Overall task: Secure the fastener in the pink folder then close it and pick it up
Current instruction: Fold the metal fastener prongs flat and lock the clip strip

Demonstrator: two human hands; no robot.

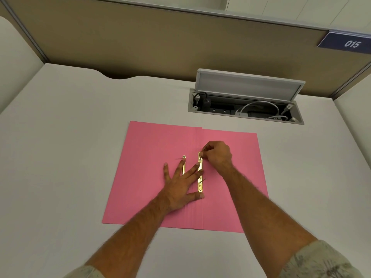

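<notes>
The pink card folder lies open and flat on the pale grey desk, nearer the person than the recessed cable tray with raised lid set into the desk's far side. All positions below are given relative to the folder's centre fold.

Just right of the fold lies a gold-coloured metal fastener bar, parallel to the fold. A second, narrower gold metal strip lies left of the fold, near it and also parallel.

Hand state:
- The left hand is spread flat, palm down, across the fold. Its fingers are apart; one fingertip rests on the narrow strip, others touch the fastener bar, and the thumb presses near the bar's near end. It grips nothing.
- The right hand is curled at the bar's far end, with thumb and forefinger pinched together on a small part there. The part itself is too small to identify.

Task progress, as a judgement:
1. Securing the fastener: in hand and not complete. One thin prong near the bar's near end appears to stand free.
2. Closing the folder: not yet done; both covers lie flat.
3. Picking up the folder: not yet done.
</notes>
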